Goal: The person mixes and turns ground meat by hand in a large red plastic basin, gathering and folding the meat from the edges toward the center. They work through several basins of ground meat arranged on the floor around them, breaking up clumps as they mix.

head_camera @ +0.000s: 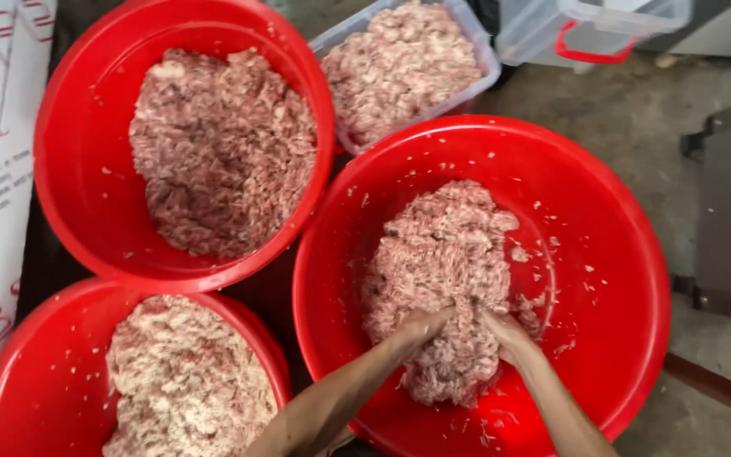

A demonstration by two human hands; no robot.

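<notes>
Both hands sunk into the mince (442, 262) in the right basin (628, 279). Left hand (420, 326) and right hand (508, 334) are closed around a clump between them; fingers are buried, so exact grip is uncertain.

Risks: the heap sits toward the near wall, so a hard push could shove meat over the rim onto the floor (636, 118). Flecks already spatter the wall.

Mince: pale pink, stringy, coarse, loosely piled, wet-looking.

Food-prep area: basins (636, 279) of minced meat (442, 254)
</notes>
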